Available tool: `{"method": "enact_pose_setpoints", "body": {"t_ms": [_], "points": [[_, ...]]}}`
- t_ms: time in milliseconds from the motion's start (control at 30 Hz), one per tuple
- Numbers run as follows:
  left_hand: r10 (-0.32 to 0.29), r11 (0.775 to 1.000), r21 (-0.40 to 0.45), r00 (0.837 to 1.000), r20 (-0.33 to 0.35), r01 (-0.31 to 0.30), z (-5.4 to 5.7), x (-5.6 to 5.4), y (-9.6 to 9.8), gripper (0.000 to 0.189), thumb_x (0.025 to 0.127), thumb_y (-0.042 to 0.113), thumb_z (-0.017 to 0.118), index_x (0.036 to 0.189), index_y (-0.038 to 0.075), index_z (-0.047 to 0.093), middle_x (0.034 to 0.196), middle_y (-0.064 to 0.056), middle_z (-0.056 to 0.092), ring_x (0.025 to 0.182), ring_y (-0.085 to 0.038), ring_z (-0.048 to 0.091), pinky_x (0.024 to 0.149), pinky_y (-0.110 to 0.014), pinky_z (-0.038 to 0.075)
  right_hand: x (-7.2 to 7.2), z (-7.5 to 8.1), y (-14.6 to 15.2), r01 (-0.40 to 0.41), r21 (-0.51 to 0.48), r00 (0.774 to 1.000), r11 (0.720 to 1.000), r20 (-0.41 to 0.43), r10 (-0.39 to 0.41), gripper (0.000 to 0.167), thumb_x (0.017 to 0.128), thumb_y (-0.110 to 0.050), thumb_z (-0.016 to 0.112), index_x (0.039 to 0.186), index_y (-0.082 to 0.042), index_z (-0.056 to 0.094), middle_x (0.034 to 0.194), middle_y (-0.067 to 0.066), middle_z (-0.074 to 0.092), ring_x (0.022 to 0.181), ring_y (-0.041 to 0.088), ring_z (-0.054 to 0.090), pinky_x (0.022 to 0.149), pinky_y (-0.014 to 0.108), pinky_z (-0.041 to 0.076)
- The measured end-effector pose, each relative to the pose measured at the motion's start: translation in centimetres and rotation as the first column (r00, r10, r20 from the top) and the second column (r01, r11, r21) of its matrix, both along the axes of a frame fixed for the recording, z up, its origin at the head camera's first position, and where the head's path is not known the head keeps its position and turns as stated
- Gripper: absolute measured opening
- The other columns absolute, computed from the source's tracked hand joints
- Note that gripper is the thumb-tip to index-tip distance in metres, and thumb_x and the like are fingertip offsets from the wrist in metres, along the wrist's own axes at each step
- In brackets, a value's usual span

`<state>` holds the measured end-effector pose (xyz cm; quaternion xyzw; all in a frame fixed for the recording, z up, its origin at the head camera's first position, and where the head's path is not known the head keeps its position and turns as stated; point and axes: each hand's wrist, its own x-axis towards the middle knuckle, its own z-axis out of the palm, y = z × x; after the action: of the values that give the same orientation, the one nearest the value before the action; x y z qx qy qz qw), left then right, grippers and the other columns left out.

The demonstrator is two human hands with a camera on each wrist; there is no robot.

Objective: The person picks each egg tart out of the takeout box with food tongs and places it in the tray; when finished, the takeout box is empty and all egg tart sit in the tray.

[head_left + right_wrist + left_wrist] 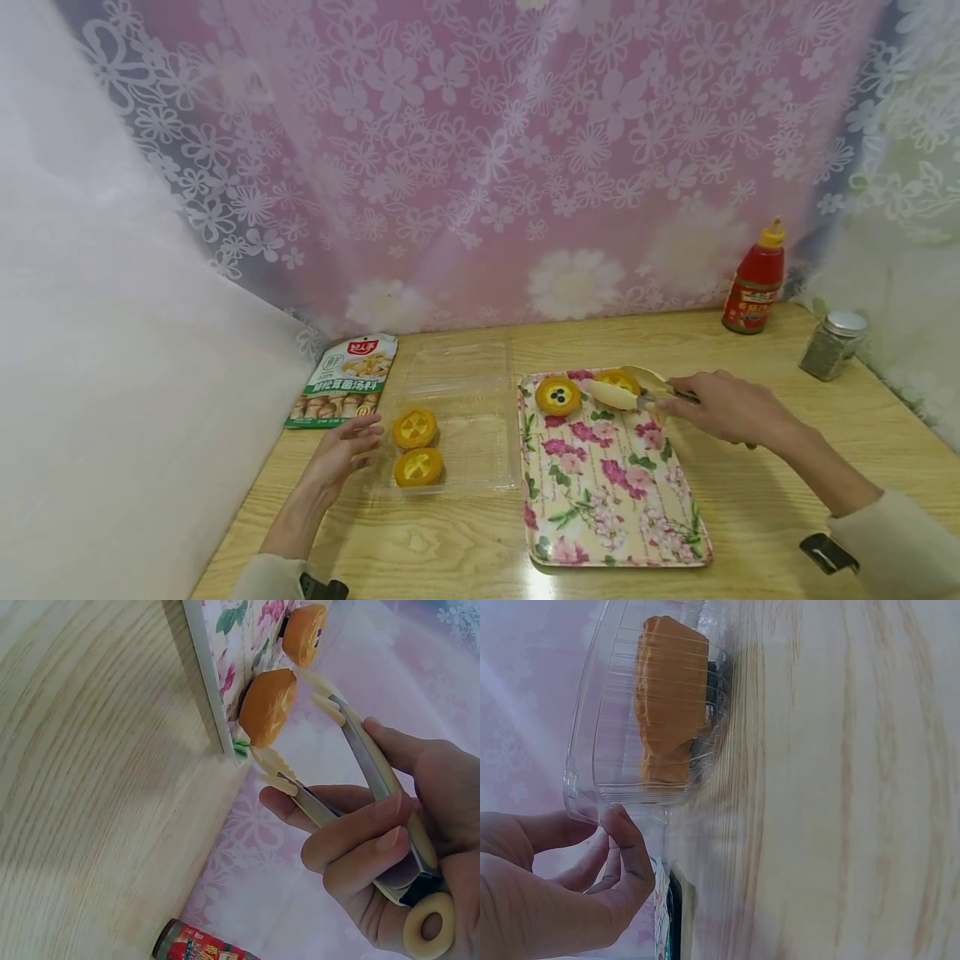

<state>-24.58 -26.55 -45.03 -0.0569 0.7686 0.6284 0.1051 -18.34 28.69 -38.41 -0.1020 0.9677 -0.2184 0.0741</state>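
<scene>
My right hand (723,407) grips a pair of cream-tipped tongs (386,769), their arms spread. The tips flank an egg tart (617,385) at the far right corner of the floral tray (600,500). Beside that tart is another egg tart (558,395), topped with dark berries. To the left lies a clear plastic container (480,442) with its lid folded back. Inside it, along the left side, sit an egg tart (415,428) and a nearer egg tart (418,467). My left hand (577,877) pinches the container's rim at a corner between thumb and fingers.
Behind the left hand, a green and white food packet (345,382) lies by the wall sheet. At the back right stand a red sauce bottle (753,283) and a glass spice jar (832,346). A floral curtain (480,167) hangs along the table's back edge.
</scene>
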Motion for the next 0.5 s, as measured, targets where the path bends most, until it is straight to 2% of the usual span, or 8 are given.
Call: {"method": "enact_pose_setpoints", "body": {"t_ms": [167,367,467,500], "points": [[-0.012,1.0,-0.002,1.0,-0.006,0.012,0.0,0.1,0.1,0.044,0.107,0.006,0.056,0.15,-0.001,0.05,0.139,-0.022,0.058,0.115,-0.028,0.062,0.086,-0.036,0.054,0.1,0.4,0.4,-0.007,-0.036,1.0,0.999,0.002,0.007,0.078,0.105,-0.054,0.056,0.151,0.007,0.047,0.047,-0.004,0.04,0.037,0.013,0.041,0.037,0.031,0.039],[-0.007,1.0,0.0,1.0,-0.001,0.007,0.0,0.0,0.0,0.044,0.107,0.005,0.055,0.15,-0.001,0.051,0.138,-0.02,0.059,0.115,-0.028,0.062,0.085,-0.036,0.055,0.4,1.6,0.3,0.013,-0.026,0.998,1.0,-0.062,-0.015,0.08,0.104,-0.058,0.055,0.154,0.003,0.046,0.048,-0.005,0.037,0.04,0.012,0.037,0.04,0.031,0.035],[0.002,1.0,0.002,1.0,0.004,-0.002,-0.1,-0.1,0.0,0.043,0.107,0.005,0.054,0.15,0.0,0.052,0.137,-0.02,0.059,0.116,-0.03,0.061,0.085,-0.036,0.055,0.6,2.3,-0.1,0.022,-0.03,0.996,0.999,-0.085,-0.025,0.081,0.102,-0.061,0.056,0.157,-0.002,0.045,0.053,-0.003,0.043,0.044,0.011,0.034,0.043,0.031,0.032],[0.0,1.0,0.002,1.0,0.005,0.0,-0.1,-0.1,-0.1,0.043,0.107,0.005,0.054,0.15,0.0,0.051,0.138,-0.02,0.059,0.117,-0.03,0.061,0.085,-0.036,0.055,0.7,2.5,-0.3,0.02,-0.027,0.995,0.999,-0.102,-0.023,0.081,0.101,-0.061,0.057,0.157,-0.003,0.045,0.06,0.003,0.054,0.048,0.012,0.042,0.045,0.032,0.035]]}}
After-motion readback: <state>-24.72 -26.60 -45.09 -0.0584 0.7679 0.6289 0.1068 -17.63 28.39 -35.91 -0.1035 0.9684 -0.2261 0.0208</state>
